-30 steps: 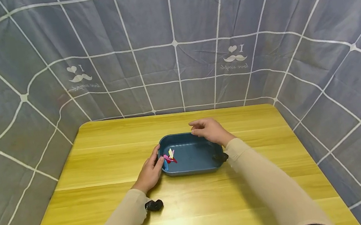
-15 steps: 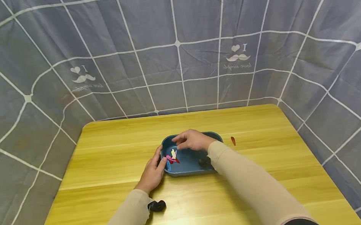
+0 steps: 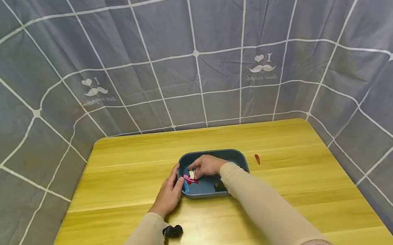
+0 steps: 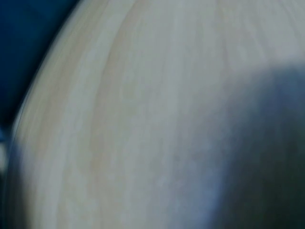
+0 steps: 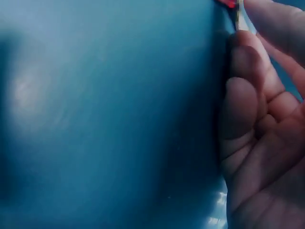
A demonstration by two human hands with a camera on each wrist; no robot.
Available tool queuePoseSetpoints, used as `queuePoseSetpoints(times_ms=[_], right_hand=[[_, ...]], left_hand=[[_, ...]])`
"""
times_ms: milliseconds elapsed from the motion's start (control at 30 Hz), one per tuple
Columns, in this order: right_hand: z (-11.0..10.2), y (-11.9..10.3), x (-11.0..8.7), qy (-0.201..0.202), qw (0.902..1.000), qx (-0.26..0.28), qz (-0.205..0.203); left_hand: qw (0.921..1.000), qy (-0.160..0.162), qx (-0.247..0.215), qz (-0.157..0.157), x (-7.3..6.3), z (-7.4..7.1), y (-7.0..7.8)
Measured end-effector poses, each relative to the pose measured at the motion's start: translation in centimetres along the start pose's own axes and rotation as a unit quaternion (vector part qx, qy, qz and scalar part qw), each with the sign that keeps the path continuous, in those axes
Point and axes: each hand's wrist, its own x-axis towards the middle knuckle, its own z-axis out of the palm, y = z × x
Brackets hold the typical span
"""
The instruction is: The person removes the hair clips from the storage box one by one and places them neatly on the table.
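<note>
A dark blue tray sits on the wooden table. My left hand holds its left side, the thumb over the rim and fingers along the outside. Inside the tray, my right hand pinches a pale yellow hair clip between thumb and fingers. In the right wrist view, the thumb and index fingertip close on this clip's edge. Beside it lie a pink hair clip and a blue hair clip, with bits of red under them. The left wrist view shows mostly blurred tabletop.
A single red hair clip lies on the table right of the tray. Grey curtains with white lines surround the table at the back and sides. A black wrist camera hangs by my left sleeve.
My right hand has moved left and down from the tray's far rim to the clips inside. The red clip on the table, hidden at first, now shows. My left hand stays on the tray.
</note>
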Motion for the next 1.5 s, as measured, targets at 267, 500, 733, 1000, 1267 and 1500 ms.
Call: queuePoseSetpoints(times_ms=[267, 500, 733, 1000, 1267, 1500], right_hand=[[0.5, -0.2, 0.2, 0.010, 0.9993, -0.037, -0.002], [0.5, -0.8, -0.4, 0.017, 0.9989, -0.043, 0.006], [0.7, -0.6, -0.3, 0.027, 0.9977, -0.063, -0.003], [0.9, 0.4, 0.5, 0.041, 0.9968, -0.068, -0.009], [0.9, 0.2, 0.5, 0.037, 0.9989, -0.029, -0.010], [0.8, 0.5, 0.7, 0.028, 0.9989, -0.036, -0.015]], left_hand=[[1.0000, -0.003, -0.001, -0.003, -0.1, -0.2, 0.2], [0.9999, -0.007, -0.003, -0.008, 0.0, 0.0, 0.1], [0.9998, -0.010, -0.005, -0.015, -0.1, 0.0, 0.2], [1.0000, -0.003, -0.002, -0.009, 0.1, 0.1, 0.1], [0.9999, -0.005, -0.002, -0.015, 0.3, 0.1, 0.1], [0.9999, -0.002, 0.002, -0.010, 0.4, 0.2, 0.2]])
